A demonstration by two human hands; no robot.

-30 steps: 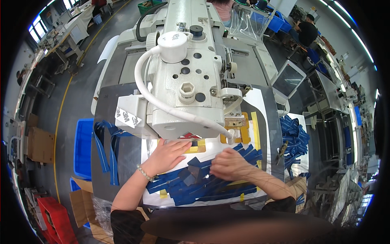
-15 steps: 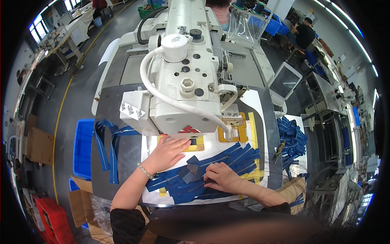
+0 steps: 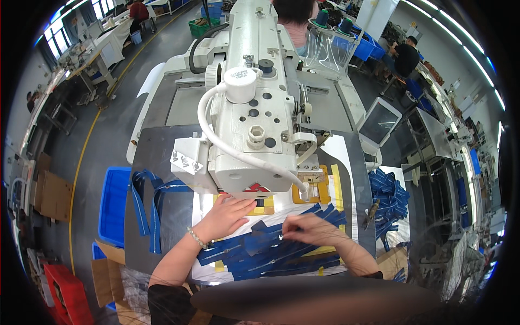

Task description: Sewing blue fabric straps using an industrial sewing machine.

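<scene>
My left hand (image 3: 230, 215) lies flat with fingers stretched beside a yellow frame (image 3: 266, 206) under the sewing machine head (image 3: 249, 157). A small dark patch shows in that frame. My right hand (image 3: 311, 230) is raised a little over a spread of blue zippers (image 3: 271, 262), its thumb and fingertips pinched. A small silvery zipper part shows at those fingertips; the hold on a blue zipper is partly hidden. Left of it lies a dark blue fabric piece (image 3: 259, 238), somewhat blurred, on top of the zippers.
A second yellow frame (image 3: 319, 184) sits at the machine's right. More blue zippers hang over the table's left (image 3: 146, 211), and a heap (image 3: 389, 195) lies at the right. Snips (image 3: 371, 212) rest near that heap. A blue bin (image 3: 115, 206) stands at the left.
My right hand has lifted off the zippers and moved slightly up and right, its fingers now pinched. My left hand stays by the yellow frame. The whole view has shifted a little.
</scene>
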